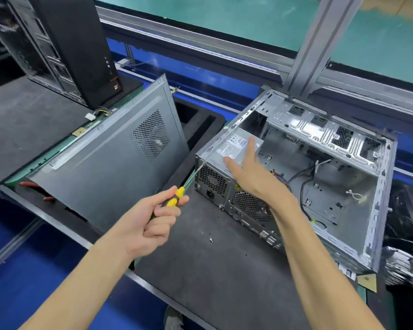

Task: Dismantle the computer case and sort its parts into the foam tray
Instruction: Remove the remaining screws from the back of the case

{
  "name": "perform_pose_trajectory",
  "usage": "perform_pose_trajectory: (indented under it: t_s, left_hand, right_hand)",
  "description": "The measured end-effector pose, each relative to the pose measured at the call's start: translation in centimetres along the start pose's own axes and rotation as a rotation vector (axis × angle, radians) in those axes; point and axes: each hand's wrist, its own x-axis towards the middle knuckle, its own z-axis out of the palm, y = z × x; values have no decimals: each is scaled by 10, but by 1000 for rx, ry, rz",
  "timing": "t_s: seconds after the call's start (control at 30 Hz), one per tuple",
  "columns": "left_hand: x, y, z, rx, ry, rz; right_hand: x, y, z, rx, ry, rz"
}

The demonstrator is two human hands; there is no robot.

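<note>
The opened computer case lies on its side at the right end of the dark bench mat, its power supply in the near-left corner. The right hand rests flat on it, fingers straight, probably steadying it. The left hand grips a yellow-handled screwdriver, tip at the case's rear corner screw. Loose screws sit near the mat's middle. The removed side panel leans over the foam tray at the left.

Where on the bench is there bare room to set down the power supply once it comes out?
The dark mat in front of the computer case is mostly bare, apart from loose screws. Left is crowded: the side panel covers the foam tray. The left hand holds the screwdriver there.
</note>
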Motion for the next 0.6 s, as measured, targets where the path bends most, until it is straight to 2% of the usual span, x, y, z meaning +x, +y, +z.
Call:
perform_pose_trajectory:
  t_s: [0.03, 0.1, 0.17, 0.2, 0.27, 0.3, 0.37, 0.4, 0.43, 0.53, 0.6]
  left_hand:
    - [2, -2, 0, 152, 36, 72]
    - [4, -6, 0, 538, 236, 323]
    - [7, -6, -5, 760, 416, 649]
    - [6, -6, -6, 819, 441, 743]
    - [1, -4, -4, 863, 418, 708]
    - [0, -3, -3, 842, 390, 611]
    - [-2, -2, 2, 769, 348, 419]
    - [-2, -2, 5, 768, 347, 376]
    - [0, 0, 6, 784, 346, 366]
    - [3, 4, 9, 825, 316, 422]
    - [1, 7, 8, 773, 281, 397]
  right_hand:
    - [1, 2, 0, -5, 4, -7]
    - [-2, 2, -1, -15, 14, -12]
    - [-5, 1, -1, -8, 32, 0]
    - [-8, -1, -2, -12, 35, 21]
    - [-15, -5, -3, -79, 165, 13]
    - [-20, -6, -3, -89, 333, -49]
    - [-40, -15, 6, 131, 729, -308]
    - [-51, -20, 18, 320, 814, -400]
    - [-60, -26, 33, 535, 758, -405]
    - [-67, -43, 76, 1067, 112, -20]
    - [-56, -49, 85, 1385, -180, 103]
